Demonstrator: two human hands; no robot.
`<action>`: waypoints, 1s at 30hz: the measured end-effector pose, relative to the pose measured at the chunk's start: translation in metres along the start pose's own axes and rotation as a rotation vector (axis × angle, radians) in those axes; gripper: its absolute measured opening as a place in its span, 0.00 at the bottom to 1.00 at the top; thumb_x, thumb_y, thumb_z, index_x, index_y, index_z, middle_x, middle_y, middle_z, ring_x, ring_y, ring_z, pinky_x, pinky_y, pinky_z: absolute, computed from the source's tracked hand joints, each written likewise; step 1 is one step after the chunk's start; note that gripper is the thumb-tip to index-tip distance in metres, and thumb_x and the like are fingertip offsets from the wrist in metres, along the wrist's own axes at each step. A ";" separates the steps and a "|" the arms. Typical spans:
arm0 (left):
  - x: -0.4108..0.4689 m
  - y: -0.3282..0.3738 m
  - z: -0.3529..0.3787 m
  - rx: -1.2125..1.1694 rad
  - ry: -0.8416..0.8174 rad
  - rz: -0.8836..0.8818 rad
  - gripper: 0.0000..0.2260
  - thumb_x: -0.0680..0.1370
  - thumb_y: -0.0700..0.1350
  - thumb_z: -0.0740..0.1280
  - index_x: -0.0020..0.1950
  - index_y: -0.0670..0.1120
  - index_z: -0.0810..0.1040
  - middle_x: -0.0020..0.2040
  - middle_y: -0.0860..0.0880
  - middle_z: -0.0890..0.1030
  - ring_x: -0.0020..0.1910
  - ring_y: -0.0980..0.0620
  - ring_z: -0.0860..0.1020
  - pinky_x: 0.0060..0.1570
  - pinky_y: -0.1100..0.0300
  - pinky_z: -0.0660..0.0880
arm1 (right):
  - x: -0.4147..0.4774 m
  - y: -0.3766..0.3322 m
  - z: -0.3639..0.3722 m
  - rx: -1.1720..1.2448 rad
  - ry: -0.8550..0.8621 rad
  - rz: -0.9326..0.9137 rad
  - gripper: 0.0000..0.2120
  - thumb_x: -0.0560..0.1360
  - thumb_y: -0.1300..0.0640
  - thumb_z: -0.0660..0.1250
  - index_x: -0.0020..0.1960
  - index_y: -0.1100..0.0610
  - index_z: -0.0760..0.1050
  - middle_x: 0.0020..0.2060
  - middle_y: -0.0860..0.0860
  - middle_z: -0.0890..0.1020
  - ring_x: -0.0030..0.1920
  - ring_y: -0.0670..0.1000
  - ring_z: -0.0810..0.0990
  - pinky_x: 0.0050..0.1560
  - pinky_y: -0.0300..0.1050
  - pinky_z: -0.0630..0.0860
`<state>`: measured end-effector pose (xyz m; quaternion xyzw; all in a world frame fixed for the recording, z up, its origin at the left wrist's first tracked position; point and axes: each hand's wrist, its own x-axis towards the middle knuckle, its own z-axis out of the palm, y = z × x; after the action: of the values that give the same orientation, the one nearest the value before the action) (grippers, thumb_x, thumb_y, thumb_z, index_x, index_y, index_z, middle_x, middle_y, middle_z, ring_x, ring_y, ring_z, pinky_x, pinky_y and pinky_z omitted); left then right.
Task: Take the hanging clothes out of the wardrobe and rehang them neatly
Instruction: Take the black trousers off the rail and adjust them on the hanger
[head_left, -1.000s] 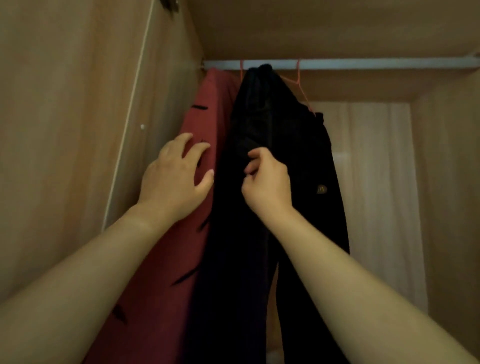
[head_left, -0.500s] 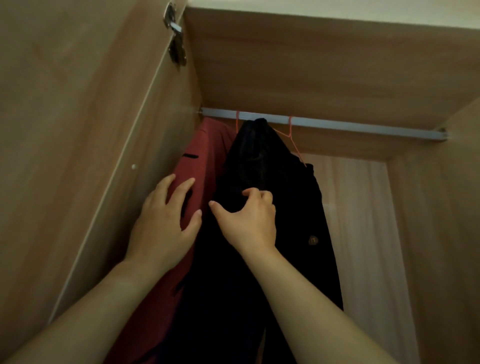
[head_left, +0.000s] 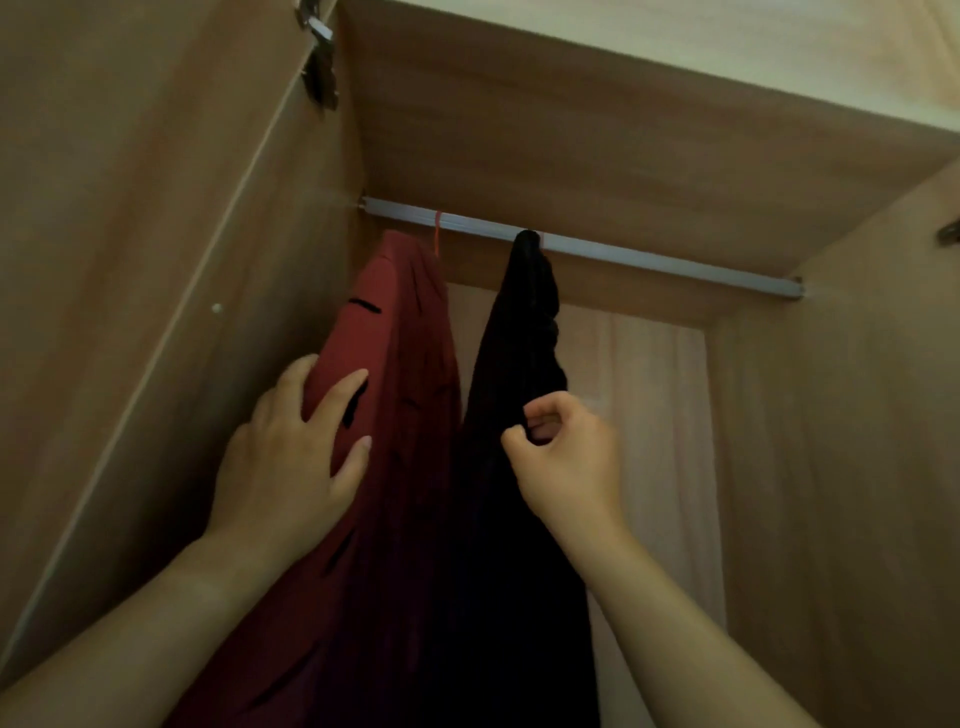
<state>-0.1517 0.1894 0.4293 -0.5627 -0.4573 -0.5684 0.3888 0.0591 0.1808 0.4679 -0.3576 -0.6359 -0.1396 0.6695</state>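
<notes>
Head view, inside a wooden wardrobe: two garments hang from a metal rail (head_left: 649, 257). The red garment (head_left: 400, 364) hangs at the left from an orange hanger hook (head_left: 438, 234). The black garment (head_left: 519, 364) hangs just to its right, with a gap between them. The left hand (head_left: 291, 457) lies flat on the red cloth, fingers straight. The right hand (head_left: 566, 462) pinches a fold of the black cloth.

Likely risk: pulling on fabric instead of the hanger could drag the black garment off or snag its hook on the rail.

The black garment's hanger is mostly hidden under cloth, both hems are cut off below, and dim light blurs detail.
</notes>
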 end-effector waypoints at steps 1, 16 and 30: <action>0.001 0.006 0.001 0.019 0.021 0.024 0.23 0.75 0.50 0.65 0.70 0.48 0.69 0.69 0.38 0.66 0.64 0.37 0.69 0.52 0.39 0.72 | -0.001 0.008 -0.013 -0.005 0.024 0.011 0.05 0.71 0.57 0.69 0.45 0.51 0.75 0.38 0.42 0.78 0.40 0.40 0.77 0.39 0.33 0.74; 0.060 0.148 0.097 -0.388 -0.243 0.185 0.24 0.78 0.59 0.57 0.74 0.59 0.59 0.76 0.52 0.56 0.75 0.52 0.53 0.72 0.45 0.55 | 0.049 0.104 -0.136 0.040 -0.069 0.183 0.11 0.75 0.61 0.67 0.56 0.52 0.71 0.47 0.44 0.78 0.37 0.33 0.79 0.32 0.25 0.71; 0.119 0.171 0.216 -0.353 -0.245 0.225 0.26 0.77 0.63 0.54 0.74 0.65 0.50 0.77 0.52 0.53 0.75 0.51 0.52 0.70 0.44 0.58 | 0.152 0.180 -0.109 -0.428 -0.100 -0.231 0.29 0.74 0.55 0.69 0.71 0.54 0.60 0.65 0.50 0.66 0.66 0.50 0.67 0.60 0.38 0.66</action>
<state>0.0658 0.3575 0.5509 -0.7343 -0.3289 -0.5200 0.2869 0.2796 0.2770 0.5650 -0.4225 -0.6609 -0.3290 0.5258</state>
